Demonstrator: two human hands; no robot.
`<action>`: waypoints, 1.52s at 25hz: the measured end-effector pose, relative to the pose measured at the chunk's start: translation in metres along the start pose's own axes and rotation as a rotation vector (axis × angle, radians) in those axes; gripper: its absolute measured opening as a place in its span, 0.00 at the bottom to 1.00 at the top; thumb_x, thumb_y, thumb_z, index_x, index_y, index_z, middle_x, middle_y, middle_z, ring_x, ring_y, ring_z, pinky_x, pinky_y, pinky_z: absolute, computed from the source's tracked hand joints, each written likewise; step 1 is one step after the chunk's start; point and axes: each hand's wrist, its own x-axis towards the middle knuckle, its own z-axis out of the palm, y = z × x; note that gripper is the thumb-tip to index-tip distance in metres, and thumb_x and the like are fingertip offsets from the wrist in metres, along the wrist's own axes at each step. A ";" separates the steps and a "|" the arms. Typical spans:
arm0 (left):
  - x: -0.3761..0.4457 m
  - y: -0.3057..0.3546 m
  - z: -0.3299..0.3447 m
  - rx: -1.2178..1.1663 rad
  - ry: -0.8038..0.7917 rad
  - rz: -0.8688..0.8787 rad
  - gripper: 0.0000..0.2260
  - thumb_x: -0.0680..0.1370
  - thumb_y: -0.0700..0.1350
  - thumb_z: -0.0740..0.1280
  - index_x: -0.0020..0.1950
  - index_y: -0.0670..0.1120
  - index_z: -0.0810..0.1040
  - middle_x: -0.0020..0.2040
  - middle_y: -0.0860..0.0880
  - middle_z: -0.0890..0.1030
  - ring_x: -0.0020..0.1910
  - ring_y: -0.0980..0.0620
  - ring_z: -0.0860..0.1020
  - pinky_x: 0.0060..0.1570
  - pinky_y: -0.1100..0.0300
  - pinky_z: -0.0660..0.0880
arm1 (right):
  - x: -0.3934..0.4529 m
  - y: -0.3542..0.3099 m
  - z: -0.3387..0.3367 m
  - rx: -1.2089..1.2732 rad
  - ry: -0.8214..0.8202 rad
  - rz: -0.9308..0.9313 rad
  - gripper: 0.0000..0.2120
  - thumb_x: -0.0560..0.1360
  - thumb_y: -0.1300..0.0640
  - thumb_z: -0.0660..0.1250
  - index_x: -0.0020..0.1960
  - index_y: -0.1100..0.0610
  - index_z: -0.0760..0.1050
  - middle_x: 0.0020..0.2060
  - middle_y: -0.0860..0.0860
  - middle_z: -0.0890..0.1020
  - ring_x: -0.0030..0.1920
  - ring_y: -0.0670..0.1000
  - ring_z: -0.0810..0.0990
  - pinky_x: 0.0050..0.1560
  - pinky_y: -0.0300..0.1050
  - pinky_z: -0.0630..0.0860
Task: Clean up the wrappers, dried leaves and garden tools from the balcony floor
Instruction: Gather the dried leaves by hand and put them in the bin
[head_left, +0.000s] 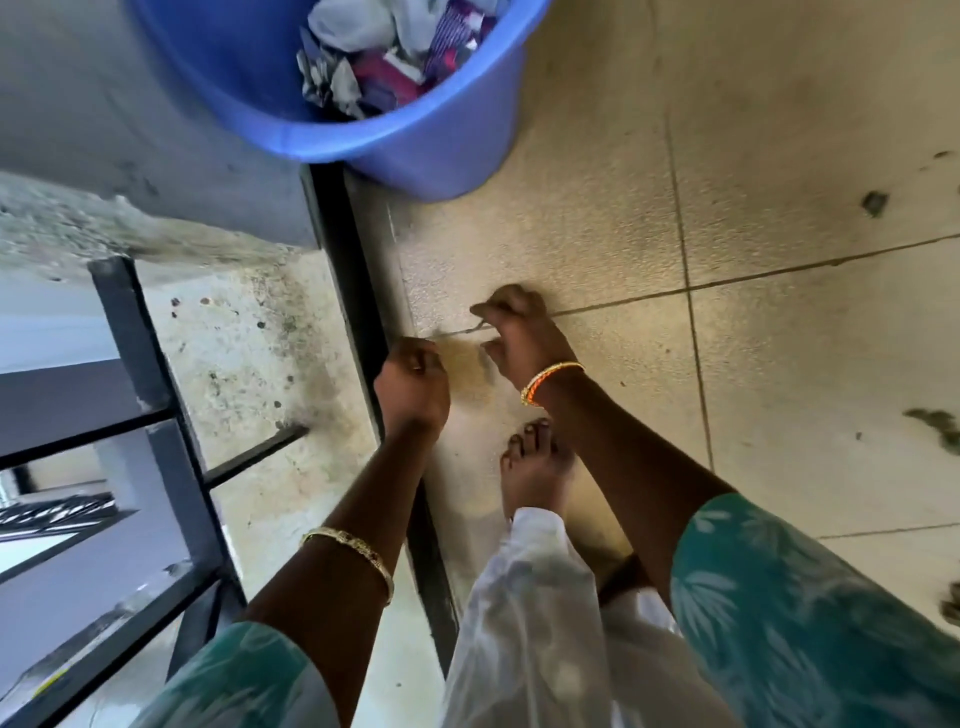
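My right hand (519, 332) is low over the tiled floor (779, 364) and pinches a thin, pale dried stem (462, 329). The stem runs left toward my left hand (413, 382). That hand is curled into a fist beside the black floor rail (358, 291); whatever is inside it is hidden. A blue bucket (441, 150) stands just beyond both hands, with crumpled wrappers (384, 57) inside. Dark dried leaf bits lie on the tiles at the right: one (875, 202) farther away, another (935, 423) at the right edge.
My bare foot (535, 467) stands on the tiles just below my hands. A black metal railing (156, 395) and a stained concrete ledge (260, 364) border the floor on the left, with a drop beyond. More leaf debris (953, 608) lies at the lower right edge.
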 end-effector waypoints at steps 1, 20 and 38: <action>0.005 -0.001 0.002 -0.018 -0.001 0.000 0.09 0.77 0.39 0.60 0.51 0.43 0.80 0.49 0.46 0.82 0.47 0.50 0.78 0.43 0.64 0.70 | 0.007 0.002 0.007 -0.051 0.025 -0.046 0.19 0.65 0.68 0.71 0.55 0.60 0.79 0.53 0.60 0.75 0.56 0.62 0.72 0.54 0.55 0.75; -0.103 0.174 0.060 -0.409 -0.713 -0.306 0.21 0.83 0.54 0.53 0.42 0.40 0.75 0.29 0.46 0.80 0.27 0.51 0.79 0.28 0.64 0.75 | -0.110 0.028 -0.147 0.349 0.350 0.286 0.06 0.70 0.64 0.63 0.43 0.59 0.79 0.40 0.58 0.82 0.41 0.58 0.79 0.44 0.50 0.76; -0.086 0.309 0.233 0.085 -0.770 0.194 0.14 0.81 0.37 0.55 0.37 0.46 0.72 0.29 0.49 0.69 0.26 0.54 0.67 0.23 0.64 0.62 | -0.106 0.246 -0.258 0.295 0.671 0.682 0.34 0.68 0.47 0.74 0.68 0.62 0.68 0.66 0.60 0.67 0.66 0.58 0.68 0.68 0.48 0.66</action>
